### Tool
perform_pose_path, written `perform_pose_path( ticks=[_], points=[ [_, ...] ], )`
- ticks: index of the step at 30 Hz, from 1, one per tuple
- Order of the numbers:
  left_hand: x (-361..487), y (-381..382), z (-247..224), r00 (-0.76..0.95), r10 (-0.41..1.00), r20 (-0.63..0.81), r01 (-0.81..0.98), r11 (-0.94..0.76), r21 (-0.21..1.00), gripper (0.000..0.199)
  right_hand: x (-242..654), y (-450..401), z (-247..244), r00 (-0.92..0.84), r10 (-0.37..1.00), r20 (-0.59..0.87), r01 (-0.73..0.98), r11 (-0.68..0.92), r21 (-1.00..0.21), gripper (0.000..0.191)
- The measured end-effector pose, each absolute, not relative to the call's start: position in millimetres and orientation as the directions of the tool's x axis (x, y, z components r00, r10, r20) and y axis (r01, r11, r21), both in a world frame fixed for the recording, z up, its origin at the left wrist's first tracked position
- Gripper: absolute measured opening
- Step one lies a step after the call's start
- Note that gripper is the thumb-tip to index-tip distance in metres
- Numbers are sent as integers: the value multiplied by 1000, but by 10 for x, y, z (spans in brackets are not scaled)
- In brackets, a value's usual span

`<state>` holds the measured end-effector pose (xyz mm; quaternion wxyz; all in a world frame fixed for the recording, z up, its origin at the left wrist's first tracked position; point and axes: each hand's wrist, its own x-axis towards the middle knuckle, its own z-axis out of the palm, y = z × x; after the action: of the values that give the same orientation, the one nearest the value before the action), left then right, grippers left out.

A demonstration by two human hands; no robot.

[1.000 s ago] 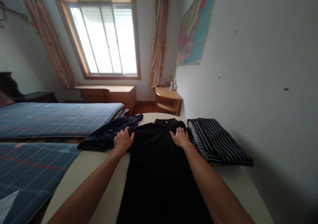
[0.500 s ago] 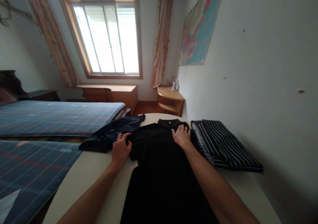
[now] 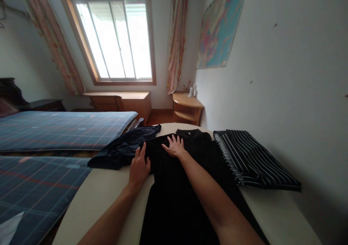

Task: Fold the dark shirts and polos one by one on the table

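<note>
A black collared shirt [image 3: 174, 194] lies spread out on a cream-coloured table [image 3: 108, 198], its collar at the far end and its lower part running toward me. My right hand [image 3: 174, 146] rests flat on the upper left chest of the shirt, fingers spread, holding nothing. At the left sleeve is my left hand [image 3: 139, 165], its fingers stretched over the sleeve's edge and the thumb apart from them. Just beyond the left hand lies a crumpled dark navy garment [image 3: 122, 147]. My right forearm covers part of the shirt's front.
A folded black-and-white striped cloth [image 3: 255, 160] lies right of the shirt, near the wall [image 3: 299, 74]. On the left, beds with blue plaid mattresses [image 3: 65, 129] come up close to the table. A desk [image 3: 136, 96] and a corner shelf [image 3: 187, 100] stand by the window.
My right hand has moved left from beside the collar to the shirt's upper left chest. My left hand stays at the sleeve, its fingers now straighter. The view has shifted slightly.
</note>
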<state>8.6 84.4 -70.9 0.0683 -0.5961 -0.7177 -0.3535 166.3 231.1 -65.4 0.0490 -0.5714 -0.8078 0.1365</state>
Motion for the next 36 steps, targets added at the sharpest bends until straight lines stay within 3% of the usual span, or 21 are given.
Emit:
perform_pose_path(
  ticks=[6, 10, 12, 16, 18, 22, 26, 32, 36],
  points=[
    [85, 943, -700, -220, 772, 596, 853, -144, 502, 52, 1651, 2328, -607, -332, 940, -75, 900, 292, -323, 80],
    [89, 975, -646, -167, 778, 606, 850, -198, 488, 58, 1782, 2305, -475, -352, 936, 28, 821, 323, -471, 61],
    [110, 977, -592, -115, 782, 613, 842, -251, 478, 61, 1850, 2285, -372, -345, 937, 48, 779, 315, -542, 61],
    [211, 954, -516, -25, 795, 606, 823, -328, 463, 62, 1948, 2206, -141, -413, 905, -101, 551, 159, -819, 78],
    [278, 929, -532, 44, 810, 584, 807, -373, 457, 62, 1981, 2144, -50, -464, 860, -212, 449, 22, -893, 81],
    [377, 855, -632, 231, 844, 485, 760, -467, 451, 64, 2041, 2012, -19, -418, 856, -305, 504, -60, -862, 61],
    [381, 752, -681, 308, 847, 434, 774, -488, 403, 73, 2130, 1917, -116, -328, 923, -202, 543, 9, -839, 36],
    [230, 582, -720, 217, 858, 466, 851, -400, 341, 72, 2415, 1850, -163, -328, 942, -71, 427, 80, -901, 35],
    [182, 515, -729, 219, 888, 404, 874, -363, 322, 55, 2620, 1831, -255, -345, 937, -52, 626, 188, -757, 32]
  ],
)
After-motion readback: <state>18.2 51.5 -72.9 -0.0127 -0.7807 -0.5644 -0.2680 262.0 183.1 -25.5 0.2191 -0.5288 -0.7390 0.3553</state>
